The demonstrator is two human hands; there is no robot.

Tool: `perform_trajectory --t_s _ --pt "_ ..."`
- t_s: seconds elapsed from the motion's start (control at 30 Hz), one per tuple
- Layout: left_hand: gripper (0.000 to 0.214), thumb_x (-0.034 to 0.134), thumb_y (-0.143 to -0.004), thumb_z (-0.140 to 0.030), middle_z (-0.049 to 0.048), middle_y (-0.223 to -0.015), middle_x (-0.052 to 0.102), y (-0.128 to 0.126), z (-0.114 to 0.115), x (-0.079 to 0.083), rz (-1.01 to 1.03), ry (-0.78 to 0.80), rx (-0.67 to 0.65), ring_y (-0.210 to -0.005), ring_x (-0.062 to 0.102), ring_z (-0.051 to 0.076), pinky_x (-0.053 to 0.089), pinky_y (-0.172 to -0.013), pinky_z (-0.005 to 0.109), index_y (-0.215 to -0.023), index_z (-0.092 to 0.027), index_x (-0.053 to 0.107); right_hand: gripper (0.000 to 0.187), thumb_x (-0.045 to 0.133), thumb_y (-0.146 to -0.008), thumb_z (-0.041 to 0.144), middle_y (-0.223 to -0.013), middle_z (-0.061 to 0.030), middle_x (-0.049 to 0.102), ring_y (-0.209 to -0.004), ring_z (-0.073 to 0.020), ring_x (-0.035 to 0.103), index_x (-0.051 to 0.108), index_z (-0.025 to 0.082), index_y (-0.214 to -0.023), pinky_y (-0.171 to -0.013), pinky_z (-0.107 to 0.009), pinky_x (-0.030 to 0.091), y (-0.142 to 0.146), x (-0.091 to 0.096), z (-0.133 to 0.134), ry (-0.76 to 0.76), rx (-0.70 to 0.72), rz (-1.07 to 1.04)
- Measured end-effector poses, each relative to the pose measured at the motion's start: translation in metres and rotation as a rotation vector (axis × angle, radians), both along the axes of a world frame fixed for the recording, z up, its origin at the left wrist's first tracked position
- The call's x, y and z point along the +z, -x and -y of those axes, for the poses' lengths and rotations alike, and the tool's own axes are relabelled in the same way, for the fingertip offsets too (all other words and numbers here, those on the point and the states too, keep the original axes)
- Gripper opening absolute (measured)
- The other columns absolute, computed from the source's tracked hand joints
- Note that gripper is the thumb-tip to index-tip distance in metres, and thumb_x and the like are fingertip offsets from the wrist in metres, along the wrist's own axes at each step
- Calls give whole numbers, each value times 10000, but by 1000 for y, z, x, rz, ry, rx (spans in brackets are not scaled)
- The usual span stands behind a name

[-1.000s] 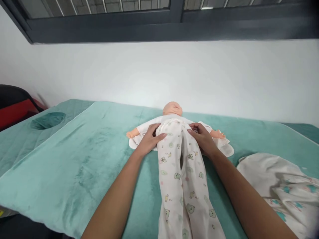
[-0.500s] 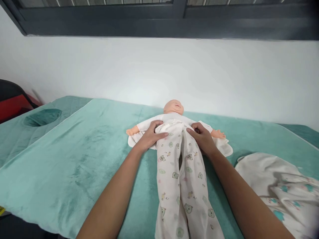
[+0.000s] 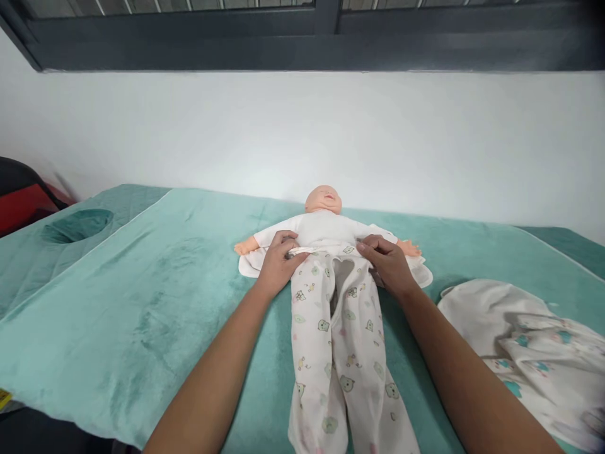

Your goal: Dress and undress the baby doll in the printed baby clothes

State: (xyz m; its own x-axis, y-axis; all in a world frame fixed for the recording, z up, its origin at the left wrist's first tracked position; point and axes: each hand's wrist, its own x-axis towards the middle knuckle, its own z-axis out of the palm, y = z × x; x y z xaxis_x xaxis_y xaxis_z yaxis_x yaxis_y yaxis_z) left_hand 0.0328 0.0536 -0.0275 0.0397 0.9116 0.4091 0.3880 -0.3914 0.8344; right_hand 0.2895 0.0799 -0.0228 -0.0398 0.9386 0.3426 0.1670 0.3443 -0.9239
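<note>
A baby doll [image 3: 324, 199] lies on its back, head toward the wall and arms spread. Its torso is in a white long-sleeved top [image 3: 326, 228]. White baby pants [image 3: 314, 328] printed with green bears and leaves lie over its lower body, legs stretched toward me, with a gap at the crotch. At the left end of the waistband, my left hand [image 3: 278, 265] pinches the fabric between thumb and fingers. My right hand [image 3: 387, 263] grips the other end of the waistband, fingers curled. The doll's legs are hidden by the pants.
Teal velvety covering [image 3: 142, 302] spreads over the bed, which has a face hole [image 3: 78, 225] at the left. Crumpled white clothing [image 3: 501, 321] with teal prints lies at the right. Behind stand a white wall [image 3: 236, 139] and a dark window frame [image 3: 189, 47]. A red and black object [image 3: 23, 205] sits far left.
The waistband has come down from the doll's chest to its belly, baring more of the white top. Both hands have lowered slightly with it, and the view has shifted a little.
</note>
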Motion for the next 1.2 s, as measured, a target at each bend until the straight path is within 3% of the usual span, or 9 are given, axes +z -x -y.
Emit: perform_trajectory --t_s 0.1,0.23,0.33,0.43,0.67,0.83,1.0,1.1,1.2 --pt "188 614 -823 -291 37 -954 539 -3 4 -1 -89 -67 90 -916 554 183 440 -872 322 -671 -201 547 415 729 -742 458 -752 -12 523 -765 -163 482 464 197 -560 -729 -307 412 1 2 9 -25 13 7" --pt "197 598 -802 -244 -1 -746 528 -5 7 -1 -141 -93 121 -777 531 167 424 -762 302 -630 -204 511 461 662 -792 524 -610 25 398 -585 -118 348 410 201 -580 -560 -276 303 2 3 24 99 36 18" --pt "262 585 -792 -252 -21 -652 501 -5 9 -1 -132 -36 134 -709 500 154 387 -706 288 -570 -197 458 479 601 -834 545 -562 41 315 -546 -110 280 371 204 -587 -529 -274 232 2 3 33 147 23 83" --pt "295 570 -797 -303 -38 -598 463 -6 9 -1 -74 83 118 -657 457 139 349 -653 273 -554 -191 446 421 567 -849 527 -613 32 371 -606 -122 337 423 200 -626 -581 -272 276 0 3 37 105 19 209" --pt "138 596 -777 -299 -39 -780 511 4 16 0 9 128 -32 -776 472 140 389 -735 252 -784 -206 493 351 699 -732 502 -692 24 460 -681 -142 406 530 196 -705 -607 -259 339 -14 5 52 188 303 358" --pt "370 681 -757 -485 -2 -957 535 20 36 6 -78 262 -226 -845 499 165 423 -776 274 -955 -209 536 400 806 -625 445 -856 -1 584 -821 -200 524 624 204 -887 -711 -291 432 -16 5 68 322 390 299" --pt "461 775 -660 -521 40 -1088 507 22 49 4 -197 180 -233 -990 495 214 436 -878 326 -933 -210 569 354 761 -655 485 -710 15 543 -704 -162 493 606 174 -720 -638 -273 392 -11 -1 73 329 277 315" --pt "327 712 -746 -486 36 -950 542 16 56 1 -243 30 -180 -977 490 219 403 -900 336 -723 -202 551 359 709 -703 461 -607 34 430 -616 -119 396 513 176 -608 -570 -252 303 -5 -5 78 203 150 386" --pt "337 629 -815 -416 -6 -716 507 8 66 -1 -198 39 -84 -782 486 176 387 -752 298 -613 -196 473 430 655 -757 460 -568 43 317 -581 -100 306 380 189 -568 -537 -250 233 3 -6 84 156 -19 356"
